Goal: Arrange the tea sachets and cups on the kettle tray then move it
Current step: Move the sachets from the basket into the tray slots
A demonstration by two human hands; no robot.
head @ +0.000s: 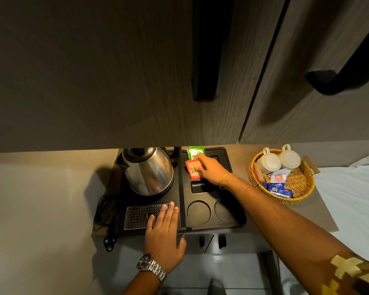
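A black kettle tray (182,209) lies on the counter with a steel kettle (149,169) on its left half. My right hand (209,169) pinches a red tea sachet (193,171) over the tray's back right compartment; a green sachet (195,151) stands just behind it. My left hand (163,228) rests flat, fingers spread, on the perforated drip grille (139,216) at the tray's front edge. Two round cup recesses (198,212) at the front right hold nothing. Two white cups (278,159) lie in a wicker basket (300,188) to the right, along with white and blue sachets (278,187).
Dark wooden cabinet doors with black handles (205,60) hang low over the tray's back edge. The kettle's black cord (106,209) loops left of the tray. White bedding (349,199) lies right of the counter. Below the counter front are tiled floor and drawer handles.
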